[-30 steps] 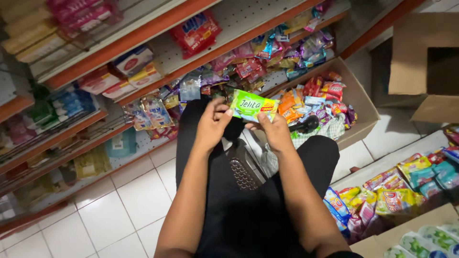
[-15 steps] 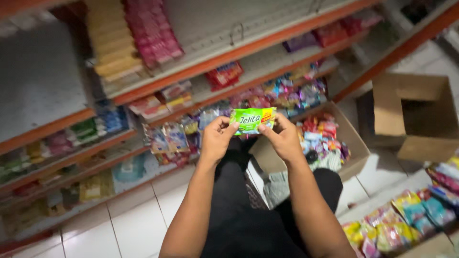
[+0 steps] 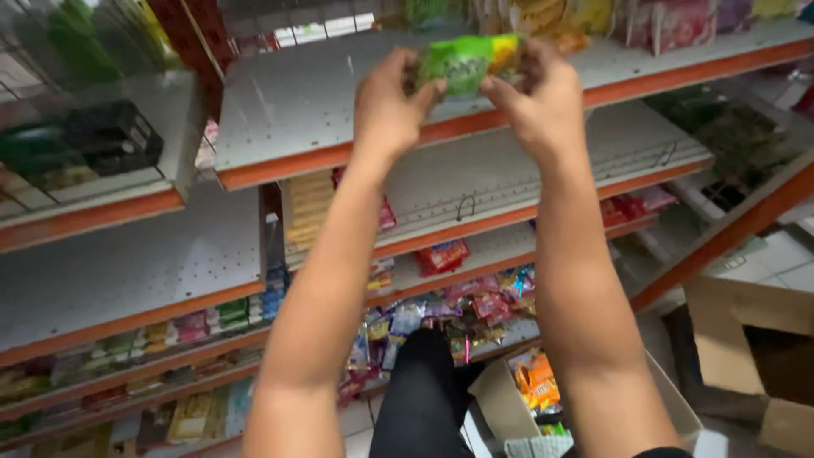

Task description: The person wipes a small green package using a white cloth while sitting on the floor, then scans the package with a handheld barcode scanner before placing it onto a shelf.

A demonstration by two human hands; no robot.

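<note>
Both of my hands hold one green and yellow snack packet (image 3: 465,61) raised high in front of the upper shelf (image 3: 280,110). My left hand (image 3: 386,106) pinches its left end and my right hand (image 3: 538,102) grips its right end. The packet is blurred by motion. Both forearms stretch up from the bottom of the view. Behind the packet, at the back of the upper shelf, stand more packets in yellow, pink and green (image 3: 627,21).
Grey perforated shelves with orange edges (image 3: 144,263) run across the view, the lower ones carrying colourful snack packs (image 3: 441,254). A cardboard box of snacks (image 3: 534,382) sits on the tiled floor by my black-clad leg (image 3: 420,399). An open brown carton (image 3: 746,339) lies at the right.
My hands have lifted the green packet from chest height up to the top shelf. The view has tilted upward, so the floor boxes dropped to the bottom.
</note>
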